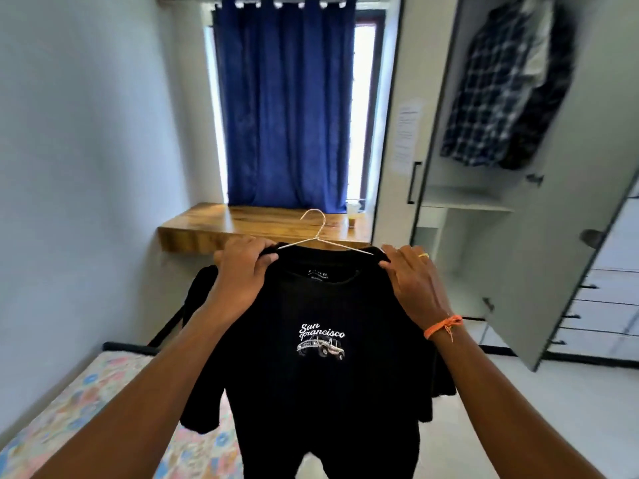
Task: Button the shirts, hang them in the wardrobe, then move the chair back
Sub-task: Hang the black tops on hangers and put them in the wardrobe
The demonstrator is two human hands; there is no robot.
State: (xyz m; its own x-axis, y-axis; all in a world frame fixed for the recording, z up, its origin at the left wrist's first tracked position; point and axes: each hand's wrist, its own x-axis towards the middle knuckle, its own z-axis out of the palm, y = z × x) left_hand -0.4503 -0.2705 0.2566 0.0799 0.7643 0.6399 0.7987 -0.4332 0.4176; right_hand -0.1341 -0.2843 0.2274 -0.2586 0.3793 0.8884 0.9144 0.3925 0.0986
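Both hands hold a black T-shirt [321, 340] up at chest height: the left hand [242, 271] grips its left shoulder, the right hand [411, 281] pinches the right shoulder. A wire hanger [316, 233] sits inside the neck, hook poking up. To do this well, I'd keep the shoulders level so the shirt stays centred, then turn right towards the open wardrobe [518, 202], where a checked shirt [491, 88] hangs. Its door [570, 254] juts into the path. The counter [262, 229], curtain [283, 105] and bed [86, 409] lie beyond.

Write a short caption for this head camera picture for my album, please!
Both hands, left hand and right hand, hold a black T-shirt on a wire hanger near the open wardrobe.
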